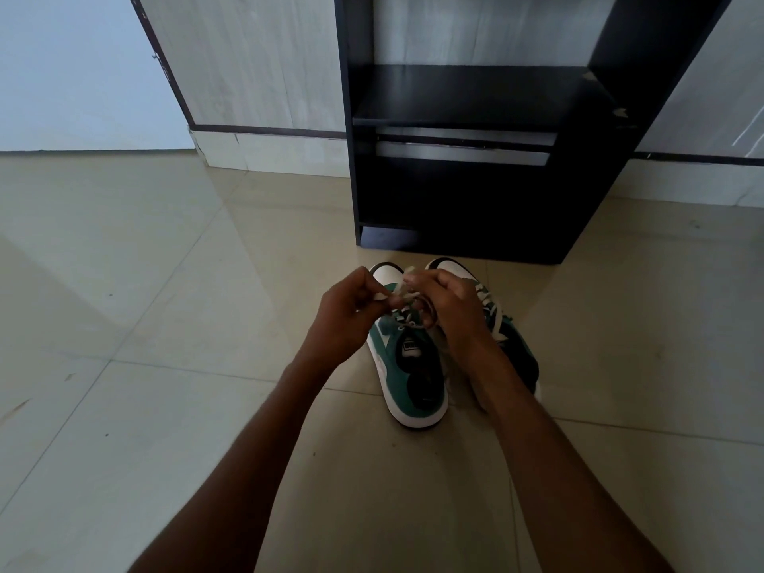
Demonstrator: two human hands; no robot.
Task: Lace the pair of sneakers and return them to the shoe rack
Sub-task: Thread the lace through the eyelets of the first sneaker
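Note:
Two green, black and white sneakers stand side by side on the tiled floor, toes toward the rack. The left sneaker [413,374] lies under my hands; the right sneaker [516,345] is partly hidden by my right forearm and shows white laces across its top. My left hand [351,312] pinches a white lace [403,293] above the left sneaker. My right hand [446,308] grips the same lace's other part, fingers curled close to the left hand. The black shoe rack [475,192] stands just behind the shoes, its shelves bare.
A pale wall with a dark skirting strip [268,132] runs behind the rack. Beige floor tiles [144,324] spread to the left and right of the shoes. A doorway opening [74,76] shows at the far left.

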